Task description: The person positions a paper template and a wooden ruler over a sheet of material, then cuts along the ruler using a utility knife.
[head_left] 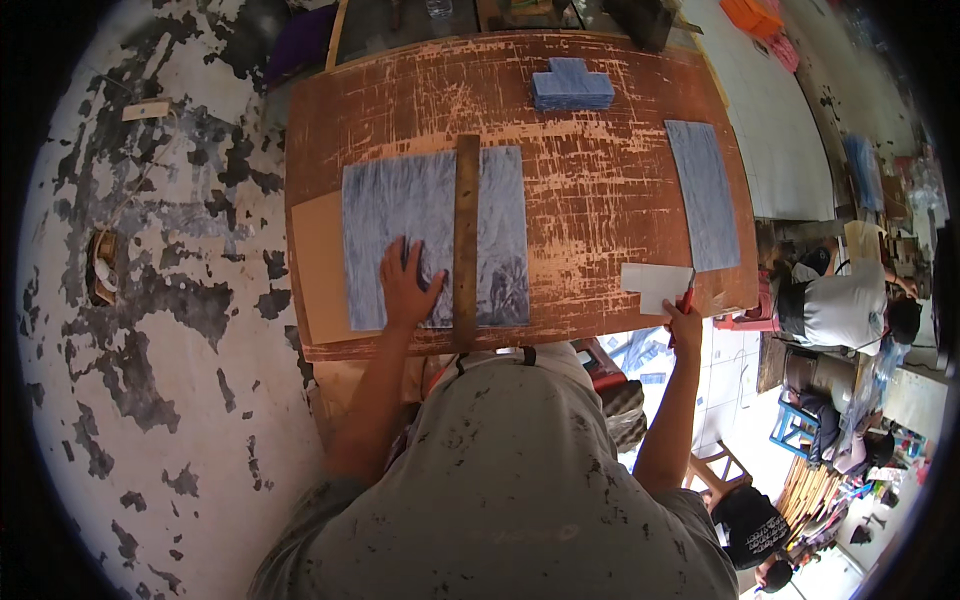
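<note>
A blue-grey streaked sheet (pixel 395 200) lies on the worn brown table (pixel 590 225) in front of me. Across it, running away from my body, is a long dark-yellow ruler (pixel 466 220). My left hand (pixel 407 287) rests on the sheet with fingers spread, just left of the ruler and holding nothing. At the table's near right edge, my right hand (pixel 684 328) is closed around a slim red tool that looks like a utility knife (pixel 687 299). Its tip is by a pale, notched card template (pixel 650 282); whether they touch is unclear.
A stack of blue-grey T-shaped pieces (pixel 572 90) sits at the far side. A narrower blue-grey sheet (pixel 704 195) lies along the right edge. Brown cardboard (pixel 317 255) shows beneath the large sheet. A peeling wall (pixel 150 370) is left; people (pixel 840 305) are at right.
</note>
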Tool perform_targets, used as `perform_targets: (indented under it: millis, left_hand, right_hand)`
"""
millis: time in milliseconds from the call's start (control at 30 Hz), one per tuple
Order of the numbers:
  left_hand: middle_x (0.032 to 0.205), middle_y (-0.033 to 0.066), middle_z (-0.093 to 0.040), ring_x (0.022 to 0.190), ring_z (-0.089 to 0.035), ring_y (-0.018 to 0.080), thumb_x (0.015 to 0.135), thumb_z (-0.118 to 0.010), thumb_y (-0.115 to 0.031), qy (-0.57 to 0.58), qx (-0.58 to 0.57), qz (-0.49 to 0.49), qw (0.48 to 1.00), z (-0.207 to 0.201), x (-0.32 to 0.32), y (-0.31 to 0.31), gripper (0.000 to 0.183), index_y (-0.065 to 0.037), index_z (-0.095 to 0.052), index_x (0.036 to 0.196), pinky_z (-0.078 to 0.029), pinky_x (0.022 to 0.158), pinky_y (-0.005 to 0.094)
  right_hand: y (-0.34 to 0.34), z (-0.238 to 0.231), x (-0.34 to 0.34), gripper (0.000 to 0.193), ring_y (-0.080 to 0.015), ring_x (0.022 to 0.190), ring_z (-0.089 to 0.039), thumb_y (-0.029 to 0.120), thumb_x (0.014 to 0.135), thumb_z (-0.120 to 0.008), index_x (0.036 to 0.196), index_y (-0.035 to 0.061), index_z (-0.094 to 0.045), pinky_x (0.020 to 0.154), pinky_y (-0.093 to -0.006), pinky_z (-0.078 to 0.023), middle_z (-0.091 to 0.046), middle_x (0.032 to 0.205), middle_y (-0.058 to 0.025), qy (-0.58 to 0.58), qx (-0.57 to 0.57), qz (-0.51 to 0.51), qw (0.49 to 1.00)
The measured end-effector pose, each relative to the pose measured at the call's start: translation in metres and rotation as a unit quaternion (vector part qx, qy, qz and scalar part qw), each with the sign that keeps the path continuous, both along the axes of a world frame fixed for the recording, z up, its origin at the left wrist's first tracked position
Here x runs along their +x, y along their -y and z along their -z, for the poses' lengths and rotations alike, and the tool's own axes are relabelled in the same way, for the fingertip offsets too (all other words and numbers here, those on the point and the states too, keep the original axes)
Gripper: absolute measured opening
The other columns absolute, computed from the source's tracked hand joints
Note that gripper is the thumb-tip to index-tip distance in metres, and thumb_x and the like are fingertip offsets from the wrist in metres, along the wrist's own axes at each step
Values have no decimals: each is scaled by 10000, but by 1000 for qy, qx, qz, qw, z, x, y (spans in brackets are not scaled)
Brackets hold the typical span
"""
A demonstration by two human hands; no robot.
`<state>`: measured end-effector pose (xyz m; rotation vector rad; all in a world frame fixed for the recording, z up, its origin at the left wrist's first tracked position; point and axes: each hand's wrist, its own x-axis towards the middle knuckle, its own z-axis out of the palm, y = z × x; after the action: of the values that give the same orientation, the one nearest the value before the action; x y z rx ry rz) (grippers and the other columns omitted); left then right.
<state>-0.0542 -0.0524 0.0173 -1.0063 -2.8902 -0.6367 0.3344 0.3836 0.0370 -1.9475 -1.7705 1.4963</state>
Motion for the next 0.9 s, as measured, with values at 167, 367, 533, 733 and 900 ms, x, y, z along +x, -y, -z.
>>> perform_targets:
  millis: [167, 367, 533, 733, 900]
  left_hand:
    - [1783, 213, -133, 1641, -118, 436, 1011, -625, -532, -29, -61, 32, 997, 23, -19, 17, 849, -99, -338, 1682, -108, 1281, 666]
    - [1781, 238, -112, 1645, -91, 438, 1010, -613, -528, -24, -45, 20, 998, 25, -2, 6, 888, -88, -272, 1701, -89, 1277, 678]
    - [1771, 269, -111, 1637, -99, 460, 1009, -615, -522, -27, -30, 5, 999, 29, 24, -6, 899, -51, -270, 1692, -89, 1265, 696]
    - [1773, 261, -104, 1639, -89, 456, 1000, -642, -507, 4, 25, 76, 997, 18, 29, -22, 911, -43, -269, 1689, -88, 1269, 690]
    - [1798, 111, -123, 1658, -85, 354, 972, -666, -561, 32, -18, 314, 949, -6, -12, -62, 947, -113, -266, 1704, -81, 1314, 642]
  right_hand:
    - [58, -5, -13, 478, -114, 697, -624, 291, 943, -822, 1289, -13, -692, 602, -289, -514, -736, 978, -61, -103, -23, -3, 994]
    - [141, -5, -66, 342, -121, 668, -619, 262, 925, -843, 1106, 10, -701, 580, -292, -522, -645, 841, -20, -196, 12, 1, 981]
    - [166, 21, -120, 434, -221, 780, -705, 265, 907, -848, 1185, -37, -706, 701, -386, -561, -739, 911, -129, -132, 93, -148, 976]
    - [182, 39, -155, 450, -378, 929, -732, 320, 869, -860, 1192, 50, -702, 787, -485, -578, -725, 1044, -188, -42, 187, -180, 965]
    - [203, 11, -156, 584, -396, 1031, -714, 387, 850, -870, 1309, 105, -644, 815, -522, -588, -645, 1293, -172, 97, 245, -225, 938]
